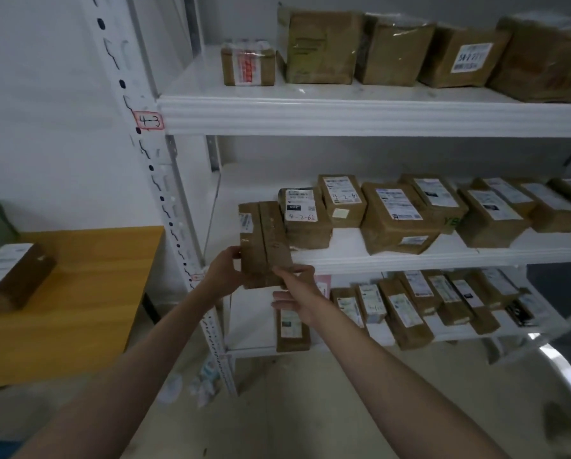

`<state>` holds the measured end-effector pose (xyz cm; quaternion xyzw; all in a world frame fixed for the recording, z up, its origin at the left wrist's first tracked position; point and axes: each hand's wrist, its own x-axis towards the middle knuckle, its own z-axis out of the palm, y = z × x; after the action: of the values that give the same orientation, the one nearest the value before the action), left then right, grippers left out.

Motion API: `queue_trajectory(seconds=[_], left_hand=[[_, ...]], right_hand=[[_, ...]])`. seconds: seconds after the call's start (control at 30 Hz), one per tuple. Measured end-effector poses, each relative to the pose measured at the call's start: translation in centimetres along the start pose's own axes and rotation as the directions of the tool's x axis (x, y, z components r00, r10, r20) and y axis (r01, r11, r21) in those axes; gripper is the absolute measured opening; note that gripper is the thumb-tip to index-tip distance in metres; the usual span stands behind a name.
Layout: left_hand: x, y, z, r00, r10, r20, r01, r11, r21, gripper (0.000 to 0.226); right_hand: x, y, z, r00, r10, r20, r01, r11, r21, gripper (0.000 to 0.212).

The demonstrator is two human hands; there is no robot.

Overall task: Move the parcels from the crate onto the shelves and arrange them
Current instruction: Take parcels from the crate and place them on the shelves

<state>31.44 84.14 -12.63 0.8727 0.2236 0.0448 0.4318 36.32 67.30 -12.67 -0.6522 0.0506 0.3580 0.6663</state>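
Head view: I've got the long brown taped cardboard parcel (264,243) at the left end of the white metal middle shelf (410,256), near end overhanging the edge. Left hand (223,271) grips its left side, right hand (297,293) holds the near right corner, fingers curled. Labelled brown parcels (396,217) sit just right.

Both arms outstretched — left hand (223,271) gripping, right hand (299,293) pinching

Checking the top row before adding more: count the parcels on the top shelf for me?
5 in view on the top shelf: small one far left, then four bigger boxes running right. More may sit beyond the frame edge.
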Motion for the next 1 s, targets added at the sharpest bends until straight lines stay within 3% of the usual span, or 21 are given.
queue_trajectory(seconds=[0.23,0.53,0.63,0.77,0.9,1.0], left_hand=[[3.5,0.3,-0.5,0.998,-0.019,0.064,0.016,0.999,0.044,0.073],[0.4,0.6,0.0,0.960,-0.273,0.060,0.266,0.958,0.104,0.096],[-2.1,1.2,0.5,0.956,-0.292,0.041,0.272,0.926,0.263,0.094],[-6.4,1.9,1.7,0.940,-0.332,0.082,0.271,0.869,0.415,0.096],[-12.5,2.8,4.0,0.870,-0.437,0.228,0.269,0.809,0.522,0.098],[-17.5,1.6,5.8,0.873,-0.455,0.174,0.287,0.769,0.571,0.096]], right_hand=[[1.9,-1.3,-1.5,1.000,0.012,0.025,-0.007,0.981,-0.196,0.056],[0.0,-3.0,-5.3,0.996,0.025,0.089,0.033,0.805,-0.592,0.062],[-1.3,-3.4,-7.0,0.991,0.008,0.133,0.096,0.649,-0.755,0.060],[-3.4,-3.2,-9.1,0.977,-0.045,0.209,0.212,0.321,-0.923,0.069],[-5.9,-1.7,-10.2,0.940,0.023,0.342,0.342,-0.027,-0.939,0.072],[-7.3,1.1,-9.7,0.905,0.093,0.414,0.424,-0.170,-0.889,0.076]])
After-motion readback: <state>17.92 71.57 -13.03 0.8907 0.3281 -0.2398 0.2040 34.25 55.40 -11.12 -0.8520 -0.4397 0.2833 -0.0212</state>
